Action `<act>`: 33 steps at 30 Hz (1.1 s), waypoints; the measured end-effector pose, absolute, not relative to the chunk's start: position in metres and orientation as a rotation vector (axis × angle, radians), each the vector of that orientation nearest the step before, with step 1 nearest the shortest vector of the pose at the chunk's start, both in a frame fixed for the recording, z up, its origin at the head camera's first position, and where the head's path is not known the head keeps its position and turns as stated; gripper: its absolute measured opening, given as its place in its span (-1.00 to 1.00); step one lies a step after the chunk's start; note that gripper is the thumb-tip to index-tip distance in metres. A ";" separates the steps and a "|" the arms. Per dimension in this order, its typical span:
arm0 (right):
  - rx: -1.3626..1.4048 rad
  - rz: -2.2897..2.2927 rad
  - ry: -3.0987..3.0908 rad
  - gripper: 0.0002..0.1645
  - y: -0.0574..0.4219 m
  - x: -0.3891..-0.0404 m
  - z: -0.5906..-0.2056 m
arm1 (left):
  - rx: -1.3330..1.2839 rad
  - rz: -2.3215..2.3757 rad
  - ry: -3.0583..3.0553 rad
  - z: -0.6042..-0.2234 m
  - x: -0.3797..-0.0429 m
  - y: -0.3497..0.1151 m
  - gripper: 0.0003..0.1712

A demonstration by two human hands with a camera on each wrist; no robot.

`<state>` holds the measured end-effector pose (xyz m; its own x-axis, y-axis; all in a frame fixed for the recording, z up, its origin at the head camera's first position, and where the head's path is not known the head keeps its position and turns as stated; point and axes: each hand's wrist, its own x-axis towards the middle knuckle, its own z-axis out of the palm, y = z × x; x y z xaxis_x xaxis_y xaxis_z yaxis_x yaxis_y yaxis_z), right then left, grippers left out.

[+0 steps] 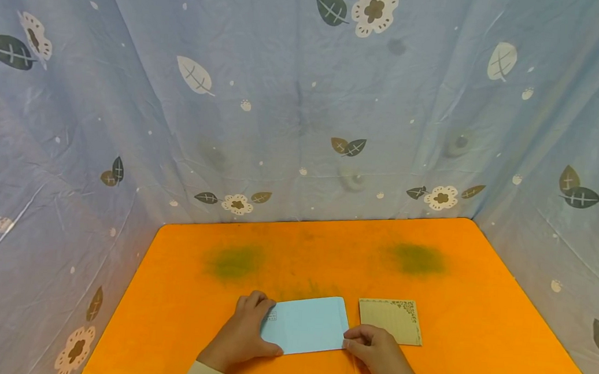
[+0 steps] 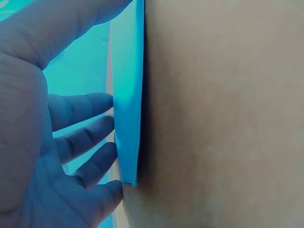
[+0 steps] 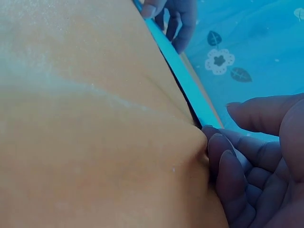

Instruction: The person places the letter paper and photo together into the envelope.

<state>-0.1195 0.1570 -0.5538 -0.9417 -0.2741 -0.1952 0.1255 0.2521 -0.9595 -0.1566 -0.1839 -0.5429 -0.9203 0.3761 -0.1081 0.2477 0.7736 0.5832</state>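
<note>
A pale blue envelope (image 1: 310, 325) lies over the orange table, small dark print near its left end. My left hand (image 1: 249, 329) grips that left end, thumb at the near edge and fingers at the far edge. In the left wrist view, the fingertips (image 2: 108, 124) meet the envelope (image 2: 127, 104), which appears as a thin strip. My right hand (image 1: 379, 355) pinches the envelope's near right corner with thumb and forefinger. The right wrist view has the right hand's curled fingers (image 3: 228, 166) at the end of the envelope (image 3: 183, 78).
A tan card (image 1: 391, 321) with a dark floral corner pattern lies just right of the envelope, partly behind my right hand. The orange tabletop (image 1: 321, 252) has two greenish smudges. Blue patterned curtains (image 1: 295, 94) enclose it at the back and sides.
</note>
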 end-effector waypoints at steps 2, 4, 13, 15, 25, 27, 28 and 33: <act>-0.136 -1.751 2.191 -0.72 0.157 -0.120 -0.554 | 0.488 0.855 2.751 -0.543 -0.157 -0.184 0.18; -0.134 -1.762 2.181 -0.72 0.158 -0.120 -0.555 | 0.487 0.852 2.752 -0.543 -0.157 -0.184 0.18; -0.084 -1.828 2.117 -0.72 0.162 -0.121 -0.559 | 0.475 0.863 2.741 -0.543 -0.158 -0.185 0.17; -0.061 -1.848 2.100 -0.72 0.162 -0.122 -0.559 | 0.475 0.861 2.741 -0.544 -0.159 -0.186 0.17; -0.026 -1.901 2.103 -0.70 0.168 -0.122 -0.552 | 0.462 0.876 2.734 -0.544 -0.157 -0.185 0.16; -0.023 -1.903 2.108 -0.68 0.171 -0.122 -0.551 | 0.461 0.876 2.731 -0.543 -0.157 -0.185 0.16; -0.016 -1.904 2.110 -0.67 0.172 -0.122 -0.551 | 0.460 0.873 2.731 -0.542 -0.157 -0.185 0.16; 0.025 -1.891 2.143 -0.66 0.177 -0.123 -0.550 | 0.461 0.863 2.738 -0.541 -0.157 -0.184 0.18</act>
<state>-0.1226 0.1772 -0.5502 -0.9600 -0.1723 -0.2209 0.1976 0.1421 -0.9699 -0.1570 -0.1841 -0.5411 -0.9233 0.3630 -0.1255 0.2254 0.7766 0.5883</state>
